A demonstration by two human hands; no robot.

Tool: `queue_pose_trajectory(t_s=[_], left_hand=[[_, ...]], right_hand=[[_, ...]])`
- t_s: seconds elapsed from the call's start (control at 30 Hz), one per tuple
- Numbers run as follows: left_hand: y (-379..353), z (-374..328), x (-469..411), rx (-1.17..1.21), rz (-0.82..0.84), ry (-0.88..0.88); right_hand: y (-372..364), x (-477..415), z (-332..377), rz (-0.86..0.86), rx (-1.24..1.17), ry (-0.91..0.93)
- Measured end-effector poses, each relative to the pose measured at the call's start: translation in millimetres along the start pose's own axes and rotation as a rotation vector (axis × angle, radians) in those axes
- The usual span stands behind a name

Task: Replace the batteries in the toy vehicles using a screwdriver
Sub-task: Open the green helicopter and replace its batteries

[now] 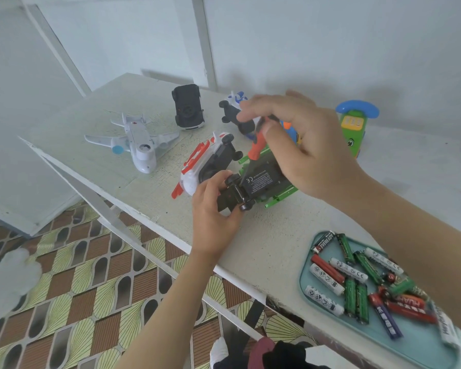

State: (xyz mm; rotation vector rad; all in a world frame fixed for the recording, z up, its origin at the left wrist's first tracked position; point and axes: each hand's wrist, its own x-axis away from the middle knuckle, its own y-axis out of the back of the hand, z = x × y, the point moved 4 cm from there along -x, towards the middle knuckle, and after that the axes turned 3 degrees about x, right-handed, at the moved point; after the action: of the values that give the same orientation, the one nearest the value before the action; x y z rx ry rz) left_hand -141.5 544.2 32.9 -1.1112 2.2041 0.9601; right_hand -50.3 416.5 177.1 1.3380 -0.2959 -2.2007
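Orange screwdriver (258, 143) in right hand's (304, 147) pinch, tip indistinct; left hand (213, 209) around upturned green toy vehicle (262, 179).

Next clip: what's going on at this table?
A person is working on an upturned green toy vehicle on the white table. The left hand grips its wheel end, while the right hand holds an orange-handled screwdriver against its black underside. A tray of loose batteries sits nearby.
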Motion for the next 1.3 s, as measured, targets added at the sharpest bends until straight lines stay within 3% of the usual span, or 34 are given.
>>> queue_pose_trajectory(t_s=[0.17, 0.4, 0.6, 1.1, 1.3], left_hand=[[-0.9, -0.8, -0.6, -0.048, 0.002, -0.044], [-4.7, -3.3, 6.4, -0.196, 0.011, -0.096], [-7.4, -12.9, -0.4, -0.194, -0.050, 0.002], [-16.0, -15.4, 2.2, -0.058, -0.068, 0.147], [-22.3, -21.7, 1.5, -0.004, -0.096, 0.217]], right_hand=[[10.2, 3.6, -0.4, 0.143, 0.085, 0.011], [38.1, 23.9, -2.3, 0.287, 0.248, -0.139], [37.2, 47.5, -12.1, 0.417, 0.294, -0.268], [20.1, 75.7, -20.7, 0.350, 0.202, -0.410], [3.3, 93.6, -2.8, 0.309, 0.536, -0.207]])
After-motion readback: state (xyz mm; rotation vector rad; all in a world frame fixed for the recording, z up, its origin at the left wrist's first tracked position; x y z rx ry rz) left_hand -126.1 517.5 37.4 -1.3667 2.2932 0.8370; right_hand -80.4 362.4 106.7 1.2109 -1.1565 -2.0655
